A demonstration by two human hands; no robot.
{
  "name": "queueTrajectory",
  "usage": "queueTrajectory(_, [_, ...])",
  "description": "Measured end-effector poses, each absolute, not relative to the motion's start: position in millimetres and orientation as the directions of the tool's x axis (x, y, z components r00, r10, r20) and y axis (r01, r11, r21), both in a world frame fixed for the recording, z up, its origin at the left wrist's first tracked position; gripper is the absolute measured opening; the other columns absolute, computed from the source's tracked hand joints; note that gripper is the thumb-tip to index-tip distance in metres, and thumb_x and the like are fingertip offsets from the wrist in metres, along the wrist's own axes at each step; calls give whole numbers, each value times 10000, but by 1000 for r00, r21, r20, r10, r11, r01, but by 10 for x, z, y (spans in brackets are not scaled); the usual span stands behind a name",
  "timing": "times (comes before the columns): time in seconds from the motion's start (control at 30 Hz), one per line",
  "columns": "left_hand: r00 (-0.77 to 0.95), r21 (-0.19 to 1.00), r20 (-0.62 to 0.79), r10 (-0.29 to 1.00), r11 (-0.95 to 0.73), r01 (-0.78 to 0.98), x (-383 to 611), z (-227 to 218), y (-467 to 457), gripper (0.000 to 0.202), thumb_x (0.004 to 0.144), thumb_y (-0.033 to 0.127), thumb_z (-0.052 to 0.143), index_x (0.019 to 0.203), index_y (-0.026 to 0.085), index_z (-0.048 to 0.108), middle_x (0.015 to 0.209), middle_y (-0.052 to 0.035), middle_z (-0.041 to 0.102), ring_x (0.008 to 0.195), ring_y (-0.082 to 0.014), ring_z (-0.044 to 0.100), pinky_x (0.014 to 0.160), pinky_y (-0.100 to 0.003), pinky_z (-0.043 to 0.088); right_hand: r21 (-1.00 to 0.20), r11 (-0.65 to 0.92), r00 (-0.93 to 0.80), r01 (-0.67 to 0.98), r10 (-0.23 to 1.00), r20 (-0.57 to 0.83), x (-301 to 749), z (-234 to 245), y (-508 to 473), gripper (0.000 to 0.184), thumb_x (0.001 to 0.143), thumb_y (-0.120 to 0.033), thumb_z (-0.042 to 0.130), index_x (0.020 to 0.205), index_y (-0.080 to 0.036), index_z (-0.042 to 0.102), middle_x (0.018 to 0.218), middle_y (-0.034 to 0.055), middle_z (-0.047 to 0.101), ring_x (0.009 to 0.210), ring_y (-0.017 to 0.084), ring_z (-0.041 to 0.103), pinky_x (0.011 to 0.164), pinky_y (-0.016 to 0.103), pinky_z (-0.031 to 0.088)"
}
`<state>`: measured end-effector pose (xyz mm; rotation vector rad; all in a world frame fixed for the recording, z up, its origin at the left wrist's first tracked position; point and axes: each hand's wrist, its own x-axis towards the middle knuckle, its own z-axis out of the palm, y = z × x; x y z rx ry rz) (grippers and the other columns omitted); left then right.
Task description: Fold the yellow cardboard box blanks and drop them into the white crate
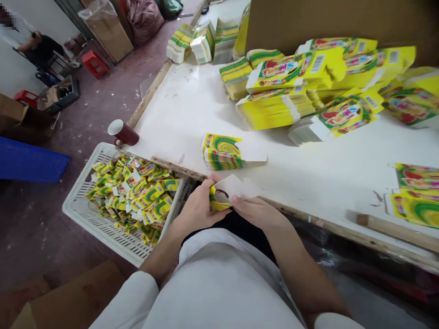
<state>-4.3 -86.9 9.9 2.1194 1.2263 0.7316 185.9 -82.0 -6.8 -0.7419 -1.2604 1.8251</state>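
Between my hands, just off the table's front edge, is a yellow printed carton (230,188) with a white flap turned up. My left hand (199,205) wraps round its left side, fingers and thumb closed on it. On the flap's right side my right hand (259,211) pinches with its thumb on top. Just beyond, on the white table, lies a small stack of flat yellow and green cartons (224,152) with white flaps to the right. To my left a white plastic basket (99,244) holds many small yellow cartons (137,192).
Bundles of flat yellow cartons (274,112) pile up at the back right of the table (164,116). A dark red mug (125,133) stands at the table's left corner. A wooden strip (398,233) lies at right. A person (41,50) sits far left near a red stool (95,64).
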Motion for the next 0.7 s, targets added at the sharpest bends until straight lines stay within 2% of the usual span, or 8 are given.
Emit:
queueTrajectory(0.13, [458, 653, 366, 810, -574, 494, -11, 52, -861, 835, 800, 297, 773, 1475, 240, 286, 1321, -158, 590, 1154, -318, 660, 889, -407, 558, -896, -234, -503, -377, 864, -15, 1790, -37, -787, 827, 902, -847, 302, 1448, -298, 592, 1419, 121, 662, 1316, 309, 629, 1038, 534, 580])
queueTrajectory(0.23, [507, 603, 396, 766, -633, 485, 12, 21, -816, 760, 774, 205, 736, 1428, 266, 353, 1187, -102, 612, 1124, -296, 657, 874, -400, 561, -844, -342, -546, -414, 835, -70, 1747, -82, -768, 744, 896, -765, 525, 1496, -325, 526, 1528, 88, 572, 1383, 286, 576, 1106, 501, 532])
queueTrajectory(0.33, [508, 641, 329, 796, -583, 499, 2, 1, -787, 618, 732, 147, 708, 1278, 278, 449, 1090, -58, 604, 1033, -257, 667, 814, -366, 562, -839, -388, -559, -382, 820, -125, 1740, -167, -749, 856, 817, -714, 695, 1533, -302, 472, 1592, 101, 496, 1450, 291, 502, 1184, 487, 445])
queueTrajectory(0.4, [498, 673, 278, 822, -536, 509, -17, -12, -774, 601, 716, 127, 692, 1244, 275, 446, 1106, -59, 606, 1012, -253, 675, 784, -351, 552, -891, -296, -499, -345, 862, -93, 1739, -213, -751, 928, 804, -754, 669, 1565, -283, 422, 1582, 123, 505, 1453, 303, 497, 1197, 499, 425])
queueTrajectory(0.47, [493, 706, 236, 838, -496, 506, -32, -32, -755, 694, 704, 139, 700, 1317, 263, 401, 1199, -91, 604, 1022, -267, 683, 788, -363, 552, -961, -118, -419, -252, 908, -2, 1727, -231, -779, 933, 851, -719, 642, 1613, -288, 319, 1615, 126, 458, 1477, 307, 467, 1215, 514, 398])
queueTrajectory(0.53, [477, 742, 213, 853, -458, 488, -34, -59, -729, 796, 693, 178, 740, 1393, 246, 367, 1324, -139, 561, 1073, -289, 677, 831, -388, 557, -993, 92, -372, -71, 921, 112, 1705, -227, -825, 804, 950, -547, 619, 1631, -305, 266, 1667, 101, 373, 1523, 296, 395, 1238, 516, 368])
queueTrajectory(0.6, [414, 774, 230, 881, -423, 470, -17, -93, -705, 842, 677, 216, 792, 1411, 236, 381, 1375, -163, 519, 1111, -292, 654, 885, -401, 551, -961, 257, -344, 103, 916, 208, 1686, -221, -860, 634, 1014, -311, 535, 1611, -332, 321, 1687, 59, 337, 1542, 268, 363, 1245, 490, 372])
queueTrajectory(0.7, [125, 809, 281, 952, -305, 503, 23, -132, -686, 887, 610, 262, 893, 1367, 228, 432, 1324, -149, 516, 1093, -262, 616, 921, -396, 527, -916, 345, -184, 204, 933, 310, 1696, -238, -843, 609, 1014, -146, 435, 1577, -372, 388, 1637, 30, 435, 1496, 229, 446, 1222, 451, 419])
